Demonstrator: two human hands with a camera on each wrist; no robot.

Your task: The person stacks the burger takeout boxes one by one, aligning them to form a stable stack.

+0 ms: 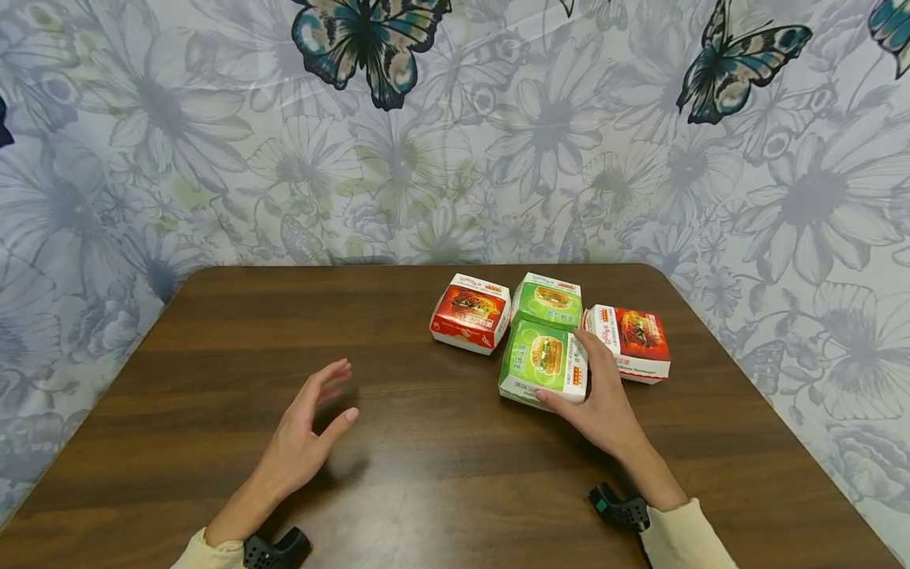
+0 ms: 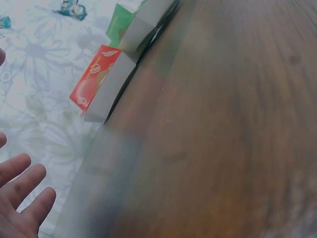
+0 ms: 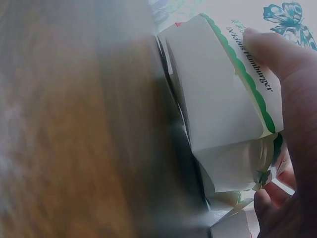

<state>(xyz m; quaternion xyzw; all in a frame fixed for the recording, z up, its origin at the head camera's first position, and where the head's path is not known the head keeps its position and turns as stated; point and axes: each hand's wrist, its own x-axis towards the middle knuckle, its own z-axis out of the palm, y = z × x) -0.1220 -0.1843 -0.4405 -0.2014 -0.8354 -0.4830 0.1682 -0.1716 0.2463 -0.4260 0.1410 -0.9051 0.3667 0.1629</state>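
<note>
green near box (image 1: 543,361) is sitting rightward on the tabletop (image 1: 441,474), right hand (image 1: 606,407) gripping its right end, probably steadying it against the far green box (image 1: 547,303); left hand (image 1: 302,438) hovering, fingers wide

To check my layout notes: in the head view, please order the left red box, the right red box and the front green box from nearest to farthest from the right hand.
1. Front green box: in the right hand's grip.
2. Right red box: just beyond the hand, toward the right.
3. Left red box: leftmost of the boxes.
</note>
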